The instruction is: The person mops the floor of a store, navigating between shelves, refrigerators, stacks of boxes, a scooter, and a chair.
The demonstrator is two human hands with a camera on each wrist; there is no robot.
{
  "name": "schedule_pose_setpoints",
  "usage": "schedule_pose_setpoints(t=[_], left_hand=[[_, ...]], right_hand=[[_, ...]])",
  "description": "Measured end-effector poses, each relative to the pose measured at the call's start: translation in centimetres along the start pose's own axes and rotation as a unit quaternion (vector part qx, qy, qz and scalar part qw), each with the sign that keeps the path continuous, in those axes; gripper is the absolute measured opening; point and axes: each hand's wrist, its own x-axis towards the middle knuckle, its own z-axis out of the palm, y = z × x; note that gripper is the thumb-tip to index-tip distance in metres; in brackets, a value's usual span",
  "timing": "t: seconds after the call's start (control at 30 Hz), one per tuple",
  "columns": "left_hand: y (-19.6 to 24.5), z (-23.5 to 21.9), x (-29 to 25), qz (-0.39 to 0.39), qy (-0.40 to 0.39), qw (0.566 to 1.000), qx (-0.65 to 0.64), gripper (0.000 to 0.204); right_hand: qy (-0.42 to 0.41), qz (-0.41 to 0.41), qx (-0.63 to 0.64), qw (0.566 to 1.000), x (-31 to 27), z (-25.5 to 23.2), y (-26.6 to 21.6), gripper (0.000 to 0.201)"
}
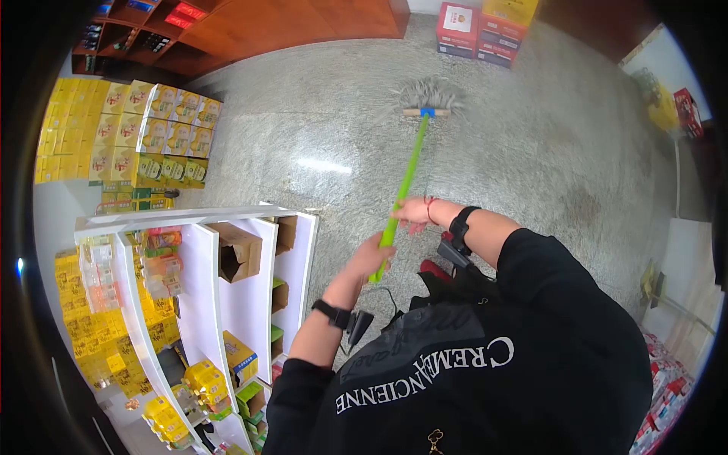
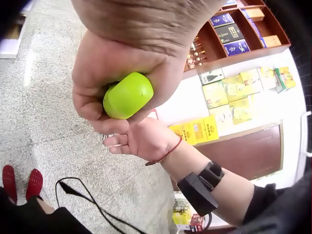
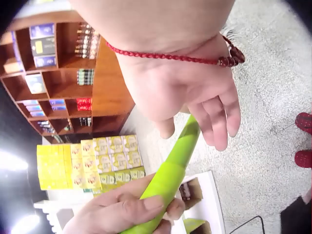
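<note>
A mop with a bright green handle [image 1: 410,171], a blue clamp and a grey string head [image 1: 428,94] stretches away over the floor, its strings spread on the floor. My left hand [image 1: 367,258] grips the handle near its top end. The rounded green end cap [image 2: 128,95] pokes out of that fist in the left wrist view. Farther down, my right hand [image 1: 414,213] holds the handle between thumb and forefinger. Its other fingers [image 3: 218,124] hang loosely extended beside the handle in the right wrist view, while the forefinger is mostly hidden.
White shelving [image 1: 250,303] with packages and cardboard boxes stands close at the left. Stacked yellow cartons [image 1: 114,133] rise behind it. Red and yellow boxes [image 1: 485,32] sit on the floor ahead, near a brown wooden cabinet [image 1: 303,30]. Red shoes [image 2: 34,183] show below.
</note>
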Motion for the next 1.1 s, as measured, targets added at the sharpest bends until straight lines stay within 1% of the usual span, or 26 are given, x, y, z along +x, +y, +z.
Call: schedule_pose_setpoints(t=[0.07,0.1,0.13,0.17,0.2,0.27,0.3,0.33,0.37,0.4,0.43,0.5,0.53,0.6,0.63,0.67,0.7,0.77,0.8,0.83,0.9,0.93,0.97,1.0,1.03,1.1], left_hand=[[3.3,1.0,3.1,0.001,0.009,1.000,-0.002,0.032],[4.3,1.4,4.6,0.004,0.012,1.000,-0.009,0.032],[5.3,1.9,5.7,0.002,0.009,1.000,-0.010,0.032],[6.3,2.2,6.8,0.009,-0.005,0.999,-0.042,0.031],[6.9,2.5,7.4,0.018,-0.017,0.997,-0.075,0.031],[7.6,3.4,7.8,0.013,-0.020,0.998,-0.066,0.030],[7.9,3.8,8.0,0.008,-0.021,0.998,-0.053,0.029],[7.1,4.0,8.3,0.011,-0.024,0.998,-0.052,0.029],[5.5,4.1,8.8,0.011,-0.050,0.998,-0.037,0.029],[4.5,4.2,8.8,0.010,-0.077,0.997,-0.022,0.029],[4.5,4.2,7.9,0.013,-0.078,0.997,-0.020,0.029],[4.0,4.0,6.1,-0.042,-0.145,0.988,0.037,0.030],[3.2,4.1,6.0,-0.038,-0.148,0.988,0.034,0.030],[0.2,4.4,6.0,-0.038,-0.110,0.991,0.066,0.034],[-1.1,4.5,5.9,-0.031,-0.116,0.991,0.062,0.034],[-2.4,4.5,5.7,-0.006,-0.095,0.994,0.048,0.034],[-3.5,4.7,5.4,0.019,-0.075,0.996,0.032,0.035],[-4.7,5.0,4.9,0.031,-0.085,0.995,0.032,0.035],[-5.1,5.3,4.7,0.038,-0.086,0.995,0.039,0.036],[-5.7,5.8,4.2,0.042,-0.090,0.995,0.025,0.036],[-6.3,6.7,3.5,0.052,-0.081,0.994,0.057,0.039],[-6.6,7.6,3.2,0.058,-0.085,0.994,0.047,0.039],[-6.9,8.9,2.8,0.042,-0.073,0.996,0.033,0.041],[-7.3,10.4,2.8,0.022,-0.060,0.998,0.018,0.043],[-8.2,12.1,2.9,0.025,-0.061,0.998,0.008,0.043],[-9.7,15.6,3.7,0.045,-0.095,0.990,-0.097,0.045]], right_hand=[[0.073,-0.010,0.074,0.995,-1.2,-2.7,-0.5,0.056],[0.074,-0.007,0.078,0.994,-1.1,-3.9,-0.3,0.056],[0.118,-0.021,0.118,0.986,-1.0,-4.8,-0.2,0.059],[0.162,-0.035,0.157,0.974,-1.0,-5.3,0.1,0.061],[0.162,-0.032,0.158,0.974,-1.2,-5.3,0.0,0.061],[0.270,-0.040,0.203,0.940,-1.9,-5.1,-0.1,0.065],[0.272,-0.038,0.203,0.940,-2.8,-4.6,0.0,0.065],[0.289,-0.067,0.234,0.926,-4.1,-3.3,0.1,0.067],[0.305,-0.098,0.263,0.910,-4.8,-2.6,0.0,0.069],[0.336,-0.133,0.217,0.907,-1.2,-2.3,3.7,0.069],[0.339,-0.134,0.216,0.906,-2.6,-1.7,3.5,0.069],[0.297,-0.065,0.274,0.912,-5.8,1.0,3.6,0.071],[0.292,-0.089,0.273,0.912,-6.0,1.9,4.6,0.073],[0.310,-0.070,0.264,0.911,-6.2,4.4,6.6,0.074],[0.323,-0.052,0.260,0.909,-6.1,5.5,7.9,0.075],[0.335,-0.031,0.256,0.906,-4.7,6.7,10.7,0.075],[0.344,-0.025,0.249,0.905,-5.9,8.1,11.1,0.075],[0.341,-0.003,0.261,0.903,-9.4,10.7,10.3,0.074],[0.377,0.010,0.245,0.893,-11.5,12.2,9.3,0.051],[0.380,0.019,0.233,0.895,-13.0,13.5,9.0,0.051],[0.283,0.003,0.292,0.914,-15.4,15.5,9.0,0.059],[0.289,-0.008,0.269,0.919,-16.5,16.7,9.1,0.051],[0.293,-0.002,0.262,0.920,-17.6,17.8,9.2,0.051],[0.273,0.008,0.257,0.927,-19.0,18.7,8.8,0.051],[0.255,0.018,0.250,0.934,-20.3,19.7,8.4,0.052],[0.225,0.001,0.256,0.940,-22.4,21.7,8.1,0.056]])
